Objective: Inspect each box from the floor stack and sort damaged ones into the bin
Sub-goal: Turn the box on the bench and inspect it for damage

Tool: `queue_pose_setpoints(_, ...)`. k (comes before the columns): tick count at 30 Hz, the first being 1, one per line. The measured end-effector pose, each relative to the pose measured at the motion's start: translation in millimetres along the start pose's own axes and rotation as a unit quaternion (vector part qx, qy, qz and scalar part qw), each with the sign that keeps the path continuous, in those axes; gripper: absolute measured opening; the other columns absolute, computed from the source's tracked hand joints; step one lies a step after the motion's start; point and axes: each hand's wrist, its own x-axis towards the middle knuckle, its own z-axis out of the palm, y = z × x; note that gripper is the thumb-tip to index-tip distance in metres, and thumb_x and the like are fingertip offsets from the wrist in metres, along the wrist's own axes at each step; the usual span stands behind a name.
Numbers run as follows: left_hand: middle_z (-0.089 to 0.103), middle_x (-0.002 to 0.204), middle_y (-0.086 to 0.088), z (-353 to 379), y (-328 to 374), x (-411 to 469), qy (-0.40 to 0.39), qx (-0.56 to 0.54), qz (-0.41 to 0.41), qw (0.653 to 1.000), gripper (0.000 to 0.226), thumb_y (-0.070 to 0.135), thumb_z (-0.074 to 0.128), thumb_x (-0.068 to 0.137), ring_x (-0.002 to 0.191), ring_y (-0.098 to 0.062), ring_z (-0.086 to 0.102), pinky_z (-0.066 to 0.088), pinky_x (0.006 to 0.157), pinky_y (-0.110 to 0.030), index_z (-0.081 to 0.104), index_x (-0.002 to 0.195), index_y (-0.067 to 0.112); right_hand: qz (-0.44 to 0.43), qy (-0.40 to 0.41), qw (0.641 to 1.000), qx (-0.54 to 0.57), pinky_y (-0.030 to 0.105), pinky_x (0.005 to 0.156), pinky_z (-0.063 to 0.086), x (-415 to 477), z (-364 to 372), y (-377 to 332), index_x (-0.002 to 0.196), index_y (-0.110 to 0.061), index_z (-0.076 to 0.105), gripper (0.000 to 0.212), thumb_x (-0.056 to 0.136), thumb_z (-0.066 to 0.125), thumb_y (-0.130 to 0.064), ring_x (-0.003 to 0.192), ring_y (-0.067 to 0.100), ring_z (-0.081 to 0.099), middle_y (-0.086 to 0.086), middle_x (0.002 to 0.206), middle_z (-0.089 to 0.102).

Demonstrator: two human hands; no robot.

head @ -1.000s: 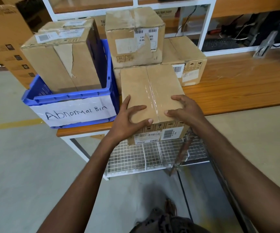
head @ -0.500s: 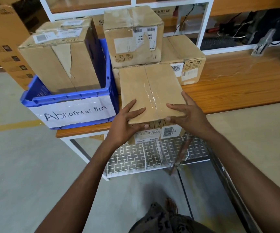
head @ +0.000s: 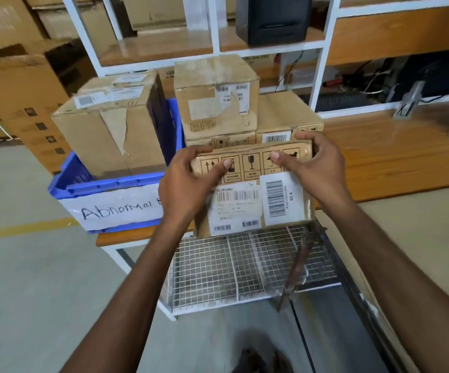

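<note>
Both left hand (head: 188,184) and right hand (head: 320,168) grasped the labelled brown cardboard box (head: 244,208); blue plastic bin (head: 115,183) at nine o'clock.

The one camera rides on the person's head and looks forward and down, wide-angled, so the shelf (head: 323,57) posts slant near the edges. Both forearms (head: 126,305) run up from the bottom corners to the left hand (head: 188,181) and right hand (head: 323,168), close in at mid-frame, holding a box (head: 253,200) with its labelled face to the lens. Just beyond lie the table (head: 393,157) edge and the bin (head: 110,184); floor (head: 29,278) and feet (head: 261,359) fill the bottom.
</note>
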Motion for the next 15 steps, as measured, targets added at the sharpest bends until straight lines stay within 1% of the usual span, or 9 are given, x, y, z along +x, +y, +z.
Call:
queue_pose_setpoints(3,0.071,0.114,0.022,2,5,13,-0.005,0.003,-0.016,1.0,0.047,0.073,0.078,0.077,0.101,-0.001,0.063,0.049,0.073,-0.031,0.068,0.114,0.046,0.018,0.013,1.0,-0.002,0.033,0.11,0.048,7,6,-9,0.129,-0.024,0.066,0.07,0.069,0.096,-0.046,0.127,0.011,0.056,-0.009,0.132,0.066)
queue_pose_setpoints(5,0.072,0.11,0.02,0,11,20,0.017,0.021,-0.012,1.0,0.049,0.075,0.077,0.077,0.096,-0.002,0.063,0.045,0.069,-0.03,0.068,0.115,0.045,0.017,0.025,0.999,-0.011,0.026,0.105,0.045,10,7,-18,0.135,-0.022,0.064,0.074,0.071,0.094,-0.047,0.128,0.011,0.053,-0.005,0.138,0.064)
queue_pose_setpoints(7,0.072,0.112,0.02,-2,18,26,0.038,0.029,-0.002,0.999,0.056,0.08,0.073,0.076,0.102,-0.003,0.064,0.047,0.072,-0.031,0.068,0.118,0.044,-0.001,0.035,0.999,-0.023,0.025,0.102,0.041,14,6,-27,0.14,-0.021,0.061,0.075,0.077,0.089,-0.05,0.131,0.013,0.051,-0.003,0.144,0.061)
queue_pose_setpoints(9,0.069,0.118,0.02,-1,23,30,0.039,0.045,0.015,0.998,0.061,0.084,0.069,0.078,0.107,-0.004,0.063,0.049,0.077,-0.032,0.066,0.122,0.042,-0.02,0.018,0.997,-0.068,0.029,0.104,0.039,16,8,-32,0.148,-0.024,0.051,0.078,0.084,0.081,-0.057,0.137,0.019,0.05,-0.002,0.151,0.056)
queue_pose_setpoints(11,0.065,0.12,0.017,3,26,30,0.036,0.081,0.042,0.995,0.064,0.086,0.064,0.081,0.106,-0.004,0.062,0.046,0.076,-0.031,0.065,0.126,0.04,-0.034,-0.017,0.99,-0.135,0.038,0.11,0.04,16,11,-31,0.157,-0.028,0.036,0.084,0.09,0.071,-0.063,0.141,0.024,0.048,0.001,0.16,0.046)
queue_pose_setpoints(12,0.064,0.12,0.016,4,27,31,0.039,0.097,0.049,0.993,0.064,0.086,0.062,0.082,0.105,-0.005,0.062,0.044,0.074,-0.031,0.064,0.127,0.04,-0.038,-0.03,0.987,-0.151,0.042,0.112,0.041,17,13,-30,0.16,-0.028,0.03,0.086,0.092,0.068,-0.065,0.142,0.026,0.047,0.002,0.163,0.042)
queue_pose_setpoints(13,0.063,0.121,0.015,5,28,32,0.042,0.111,0.052,0.992,0.063,0.085,0.061,0.083,0.104,-0.005,0.062,0.041,0.073,-0.03,0.063,0.128,0.04,-0.04,-0.033,0.987,-0.155,0.044,0.113,0.041,18,13,-30,0.16,-0.029,0.028,0.087,0.092,0.067,-0.066,0.143,0.027,0.046,0.002,0.164,0.04)
queue_pose_setpoints(15,0.063,0.123,0.014,6,27,37,0.04,0.128,0.048,0.99,0.062,0.083,0.061,0.085,0.104,-0.008,0.063,0.038,0.073,-0.03,0.062,0.128,0.038,-0.036,-0.019,0.988,-0.151,0.043,0.112,0.041,22,13,-34,0.159,-0.028,0.033,0.089,0.089,0.072,-0.066,0.143,0.028,0.046,0.003,0.161,0.045)
